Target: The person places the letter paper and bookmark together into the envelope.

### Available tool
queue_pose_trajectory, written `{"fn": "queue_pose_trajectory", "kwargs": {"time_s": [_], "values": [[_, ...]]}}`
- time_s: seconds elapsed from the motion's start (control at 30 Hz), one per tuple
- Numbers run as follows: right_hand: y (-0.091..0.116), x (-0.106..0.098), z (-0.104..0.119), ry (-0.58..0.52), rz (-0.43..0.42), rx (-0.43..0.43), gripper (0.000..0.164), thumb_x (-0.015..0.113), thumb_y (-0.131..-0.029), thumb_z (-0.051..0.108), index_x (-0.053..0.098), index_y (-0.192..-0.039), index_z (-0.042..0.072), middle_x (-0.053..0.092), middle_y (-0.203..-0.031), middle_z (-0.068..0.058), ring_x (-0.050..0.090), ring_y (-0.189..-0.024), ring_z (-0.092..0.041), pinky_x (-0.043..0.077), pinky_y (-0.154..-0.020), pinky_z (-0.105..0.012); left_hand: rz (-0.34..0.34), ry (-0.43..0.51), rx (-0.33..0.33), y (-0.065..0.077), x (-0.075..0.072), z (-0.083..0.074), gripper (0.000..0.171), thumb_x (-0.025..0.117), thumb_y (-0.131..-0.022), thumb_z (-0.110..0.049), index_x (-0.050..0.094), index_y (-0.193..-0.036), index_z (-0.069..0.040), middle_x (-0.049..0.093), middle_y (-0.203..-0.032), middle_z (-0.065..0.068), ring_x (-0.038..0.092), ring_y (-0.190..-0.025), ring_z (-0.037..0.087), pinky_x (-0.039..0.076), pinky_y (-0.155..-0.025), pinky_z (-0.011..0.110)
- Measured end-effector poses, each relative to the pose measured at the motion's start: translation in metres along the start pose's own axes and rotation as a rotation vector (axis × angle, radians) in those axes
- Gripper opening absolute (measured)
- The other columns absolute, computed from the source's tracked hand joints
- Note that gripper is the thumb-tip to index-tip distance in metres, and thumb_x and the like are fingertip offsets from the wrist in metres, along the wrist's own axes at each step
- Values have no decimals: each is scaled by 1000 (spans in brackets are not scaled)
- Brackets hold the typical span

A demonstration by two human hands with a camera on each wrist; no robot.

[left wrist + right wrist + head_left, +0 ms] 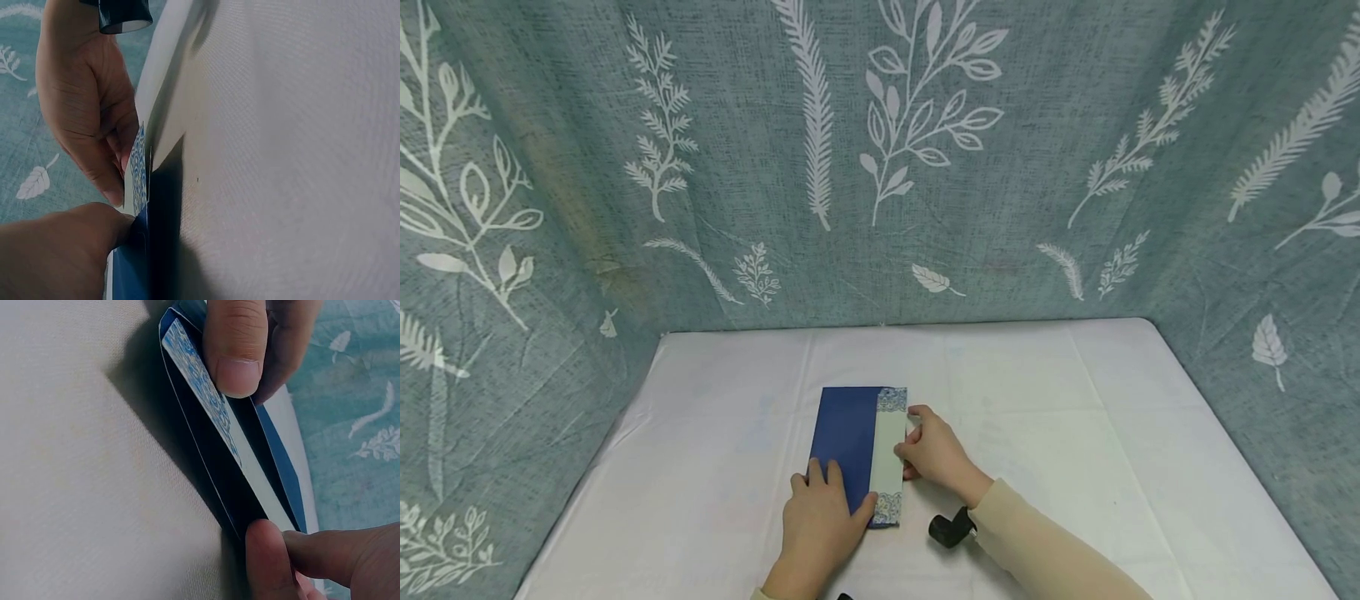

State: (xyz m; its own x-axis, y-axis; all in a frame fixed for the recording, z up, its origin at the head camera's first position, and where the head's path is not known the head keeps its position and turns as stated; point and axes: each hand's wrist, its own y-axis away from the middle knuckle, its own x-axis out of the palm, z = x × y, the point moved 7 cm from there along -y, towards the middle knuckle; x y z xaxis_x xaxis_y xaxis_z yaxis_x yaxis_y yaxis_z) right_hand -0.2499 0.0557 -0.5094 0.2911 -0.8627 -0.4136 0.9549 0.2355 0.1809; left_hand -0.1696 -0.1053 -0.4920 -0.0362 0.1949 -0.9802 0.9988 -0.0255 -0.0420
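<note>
A dark blue folded paper sleeve (pixel 847 433) lies on the table in the head view. Along its right side shows a pale green card (pixel 888 454) with blue lacy patterns at both ends. In the right wrist view the card (pixel 206 387) sits between the two layers of the sleeve, which gape at this side. My left hand (pixel 820 512) rests on the sleeve's lower part, fingers spread, its thumb over the card's near end. At the right edge, my right hand (pixel 936 450) pinches the card between thumb and finger, with some fingers hidden beneath.
A white cloth covers the table (pixel 1037 400). Behind and beside it hangs a blue-green curtain (pixel 737 167) with white leaf prints. Below the right wrist is a black wrist camera (pixel 950 528).
</note>
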Motion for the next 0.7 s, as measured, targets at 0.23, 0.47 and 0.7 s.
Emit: {"fn": "queue_pose_trajectory", "kwargs": {"time_s": [0.23,0.47,0.7], "values": [[-3,4,1,-7,3,7,69,69,-86,3,33,-144,-4,62,-74,-7,62,-48,-18,52,-48,-31,-2,11,6,0,-2,0,85,61,-83,-62,55,-127,11,47,-130,37,47,-109,53,53,-64,53],[-5,7,3,-17,8,-9,67,68,-86,3,35,-144,-2,61,-74,-7,63,-49,-18,53,-49,-31,9,12,4,0,-1,0,85,60,-84,-62,55,-128,11,47,-131,37,46,-110,54,53,-66,54],[-7,10,5,-20,14,-25,66,69,-86,3,37,-144,-2,61,-73,-7,63,-49,-18,53,-49,-31,3,10,5,-1,-1,1,85,61,-83,-62,55,-127,12,47,-130,37,47,-109,53,53,-66,54]]}}
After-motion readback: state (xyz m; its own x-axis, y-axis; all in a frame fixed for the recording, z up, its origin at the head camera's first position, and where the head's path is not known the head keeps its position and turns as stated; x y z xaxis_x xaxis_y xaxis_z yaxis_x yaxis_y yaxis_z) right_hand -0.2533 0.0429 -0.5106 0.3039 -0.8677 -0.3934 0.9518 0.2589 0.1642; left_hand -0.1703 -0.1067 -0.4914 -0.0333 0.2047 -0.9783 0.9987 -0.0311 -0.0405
